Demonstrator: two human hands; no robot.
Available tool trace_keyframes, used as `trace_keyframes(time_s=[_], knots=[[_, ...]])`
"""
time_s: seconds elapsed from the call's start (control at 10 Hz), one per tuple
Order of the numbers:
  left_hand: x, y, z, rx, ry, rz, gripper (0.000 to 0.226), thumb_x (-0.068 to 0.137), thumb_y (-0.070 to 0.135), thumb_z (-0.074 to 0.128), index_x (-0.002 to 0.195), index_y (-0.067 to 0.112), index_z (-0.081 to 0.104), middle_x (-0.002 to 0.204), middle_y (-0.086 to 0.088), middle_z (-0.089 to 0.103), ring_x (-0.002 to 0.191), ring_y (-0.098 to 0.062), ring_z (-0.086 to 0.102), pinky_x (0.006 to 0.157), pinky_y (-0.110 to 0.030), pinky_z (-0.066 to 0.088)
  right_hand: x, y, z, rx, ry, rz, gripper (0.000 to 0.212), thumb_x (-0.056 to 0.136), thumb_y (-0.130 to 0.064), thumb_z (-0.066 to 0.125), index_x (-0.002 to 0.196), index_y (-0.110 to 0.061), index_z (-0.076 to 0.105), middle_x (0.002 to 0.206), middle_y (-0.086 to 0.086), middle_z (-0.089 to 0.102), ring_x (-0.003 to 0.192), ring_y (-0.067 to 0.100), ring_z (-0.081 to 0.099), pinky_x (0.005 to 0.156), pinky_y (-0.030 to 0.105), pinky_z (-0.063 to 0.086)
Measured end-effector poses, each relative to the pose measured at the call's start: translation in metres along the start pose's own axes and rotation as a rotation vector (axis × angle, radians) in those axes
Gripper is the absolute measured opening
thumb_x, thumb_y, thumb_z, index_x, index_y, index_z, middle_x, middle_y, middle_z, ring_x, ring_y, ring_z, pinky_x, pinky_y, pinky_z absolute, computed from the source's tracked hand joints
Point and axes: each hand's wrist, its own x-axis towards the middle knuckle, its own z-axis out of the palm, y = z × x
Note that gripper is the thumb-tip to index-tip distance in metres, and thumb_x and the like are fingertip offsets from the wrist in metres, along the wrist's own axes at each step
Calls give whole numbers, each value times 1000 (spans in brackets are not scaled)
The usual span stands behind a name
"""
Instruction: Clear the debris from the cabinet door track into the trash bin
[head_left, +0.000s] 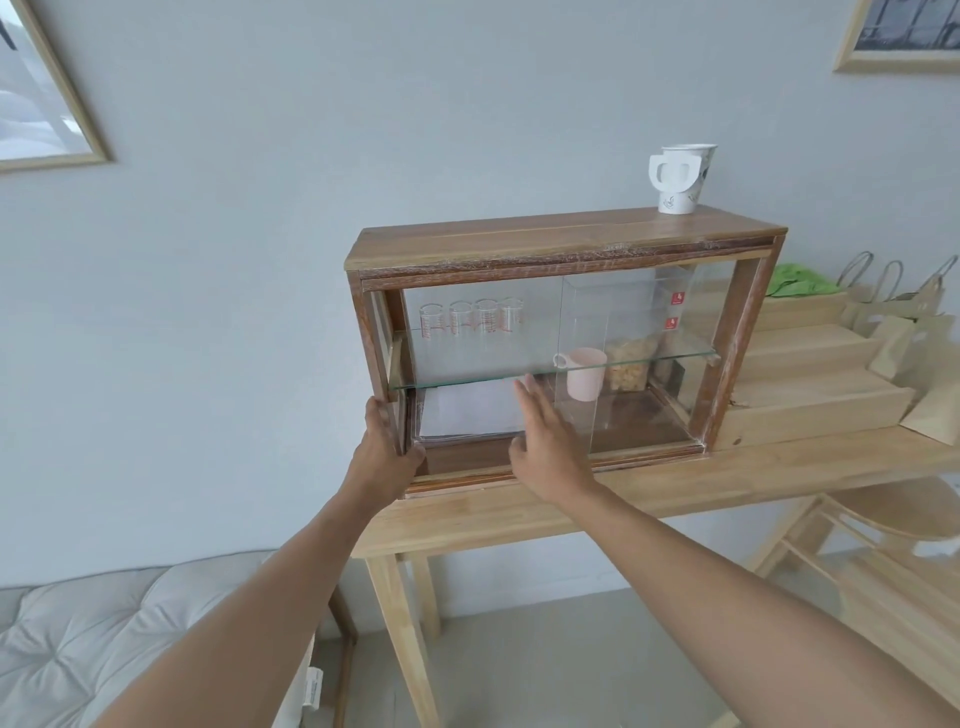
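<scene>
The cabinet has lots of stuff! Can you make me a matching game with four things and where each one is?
Things:
1. paper cup
2. pink mug
3. measuring glasses
4. left hand

Places:
A. inside the cabinet, upper left, behind the glass
B. holding the cabinet's left front corner
C. on top of the cabinet, at the right
D. inside, near the middle, by the glass shelf

Pairs: 1-C, 2-D, 3-A, 4-B
</scene>
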Motion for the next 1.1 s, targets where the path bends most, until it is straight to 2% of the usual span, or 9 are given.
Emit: trace_keyframes(time_s=[0.1,0.2,0.4,0.6,0.7,0.8,0.9,1.0,1.1], knots=[[1,-2,-1,2,-5,-3,77,97,19,67,146,38,11,117,-15,66,83,-31,71,55,-33,51,1,25,-16,-38,179,188,85,86,-12,70,161,-14,28,160,14,34,135,38,50,102,50,53],[0,-3,0,-1,-5,2,78,96,19,67,145,41,10,120,-13,65,84,-27,69,56,-33,52,12,53,-26,-105,100,421,103,86,-23,75,165,-7,12,170,21,13,151,45,28,122,56,31],[2,-6,0,22,-12,19,87,96,20,67,150,44,4,128,-7,60,84,-21,64,58,-26,46,19,63,-19,-37,-21,430,118,87,-29,77,166,-12,-9,172,25,-14,158,46,11,127,54,23],[2,-4,0,28,-26,33,85,92,18,71,143,45,8,126,4,53,78,-6,61,52,-23,46,15,63,-18,-1,-52,343,119,89,-17,74,164,-20,-18,169,27,-24,159,49,7,120,57,36],[2,-5,1,26,-15,40,78,92,20,72,137,44,13,127,1,56,78,-5,60,50,-23,49,10,60,-20,3,-89,286,119,87,-6,71,164,-31,-17,168,27,-28,158,52,7,114,58,44],[3,-6,0,41,-12,42,84,92,23,71,145,41,9,130,0,56,80,-8,60,46,-20,48,8,56,-23,13,-81,253,121,86,-1,69,163,-40,-16,167,28,-29,156,56,12,104,52,53],[0,0,-5,65,-27,28,90,95,21,71,154,35,5,137,-1,52,89,-29,67,53,-28,52,6,52,-27,3,-97,254,124,87,-1,69,160,-45,-21,167,25,-31,152,57,27,71,40,56],[-4,5,-4,117,-7,33,86,97,22,69,158,24,8,155,-8,43,122,-41,60,82,-47,63,7,54,-32,64,-131,272,125,87,-3,69,158,-50,-23,168,21,-33,155,52,22,71,36,51],[-18,22,0,346,106,22,96,100,27,65,166,20,-4,177,-17,5,160,-46,18,123,-62,36,8,48,-45,228,-46,334,105,90,-10,71,165,-39,4,175,14,-5,158,40,24,94,43,53]])
